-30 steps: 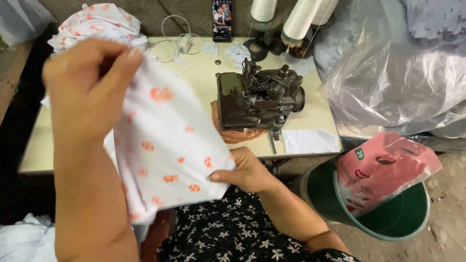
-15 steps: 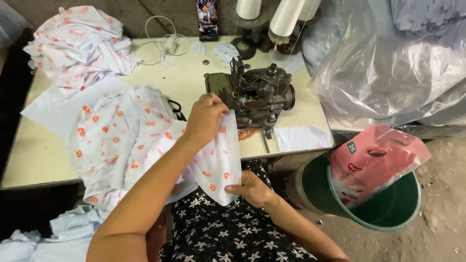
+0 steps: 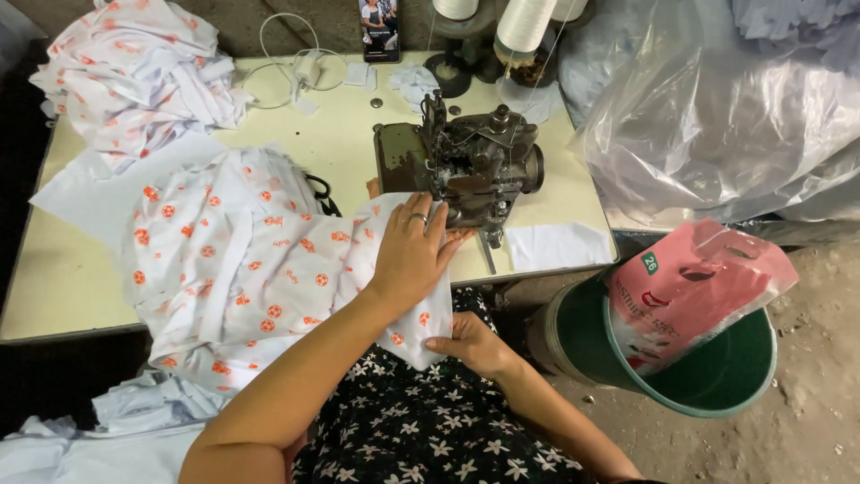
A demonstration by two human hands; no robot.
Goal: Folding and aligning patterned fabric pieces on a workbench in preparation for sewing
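**Printed cloth held at the sewing machine**

The left hand (image 3: 410, 255) lies flat, fingers spread, pressing the white orange-dotted cloth (image 3: 269, 269) onto the table (image 3: 54, 287) against the dark sewing machine (image 3: 470, 161). The right hand (image 3: 475, 345) pinches the cloth's lower edge at the lap. A green bucket (image 3: 717, 394) right of the table holds a pink plastic bag (image 3: 690, 287) bearing a small green label. A clear plastic bag (image 3: 717, 125) sits behind it.

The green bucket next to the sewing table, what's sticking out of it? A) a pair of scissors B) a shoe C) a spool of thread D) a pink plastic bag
D: a pink plastic bag sits in the green bucket and leans out over its rim, to the right of the sewing table.
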